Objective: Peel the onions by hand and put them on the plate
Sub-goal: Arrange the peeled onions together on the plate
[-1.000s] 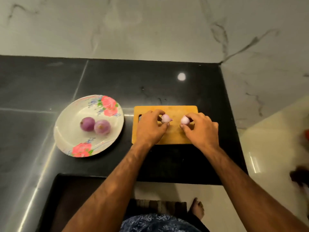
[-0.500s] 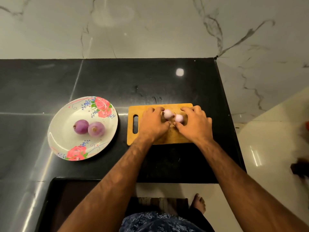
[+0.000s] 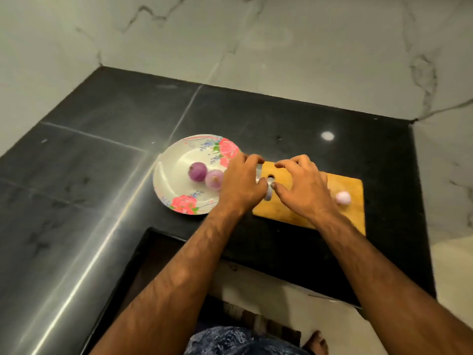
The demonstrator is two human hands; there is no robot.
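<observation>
left hand (image 3: 240, 187) carried onion (image 3: 267, 195) toward plate (image 3: 172, 162)

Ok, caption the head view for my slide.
Left hand and right hand pinch a small onion above the board; a pale onion lies on it, two purple onions on the plate.

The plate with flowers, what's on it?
A darker purple onion and a paler onion lie on the plate. The left hand covers its right edge, hiding whatever is there.

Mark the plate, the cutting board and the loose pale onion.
plate (image 3: 174, 175), head view, bare white left part
cutting board (image 3: 352, 217), head view, bare wood by right edge
pale onion (image 3: 343, 197), head view, its middle
</observation>
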